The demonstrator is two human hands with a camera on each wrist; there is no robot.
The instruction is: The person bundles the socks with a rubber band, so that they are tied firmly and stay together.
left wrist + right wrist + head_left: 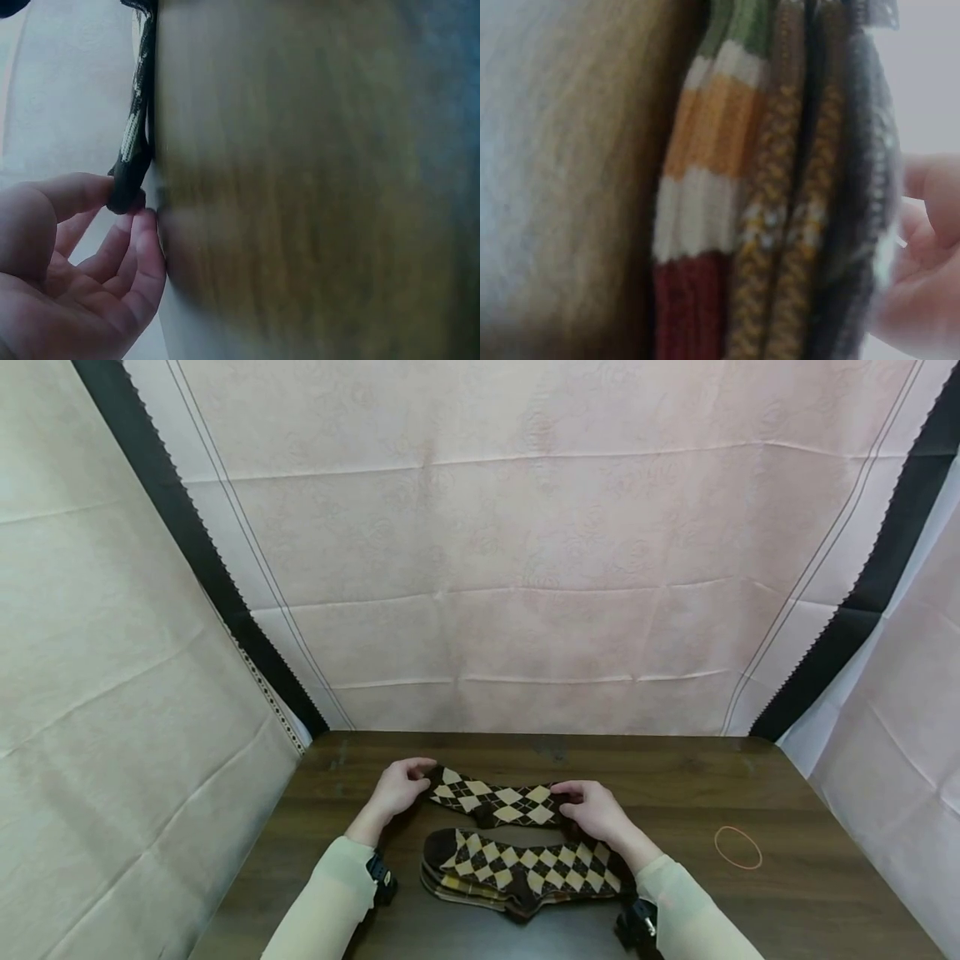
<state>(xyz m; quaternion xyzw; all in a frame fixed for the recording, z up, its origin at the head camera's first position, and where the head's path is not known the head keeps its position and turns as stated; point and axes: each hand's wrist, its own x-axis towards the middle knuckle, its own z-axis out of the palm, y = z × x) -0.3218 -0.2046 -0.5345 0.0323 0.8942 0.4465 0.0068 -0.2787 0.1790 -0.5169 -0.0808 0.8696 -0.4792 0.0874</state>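
Note:
An argyle sock (504, 800) in dark brown, cream and yellow lies stretched sideways across the far part of the table. My left hand (402, 788) pinches its dark left end; in the left wrist view, the thumb and fingertips meet around the dark sock end (129, 180). At the other end, my right hand (596, 810) grips the sock between thumb and fingers. Nearer to me lies a pile of socks (525, 870), another argyle one on top. In the right wrist view the pile's edge shows a striped sock (705, 165) and partly hides the right hand (926, 262).
An orange rubber band (738, 847) lies on the wooden table (810, 893) to the right. Pale cloth walls (525, 568) with black edging stand behind the table and on both sides. Each wrist carries a small black camera (382, 878).

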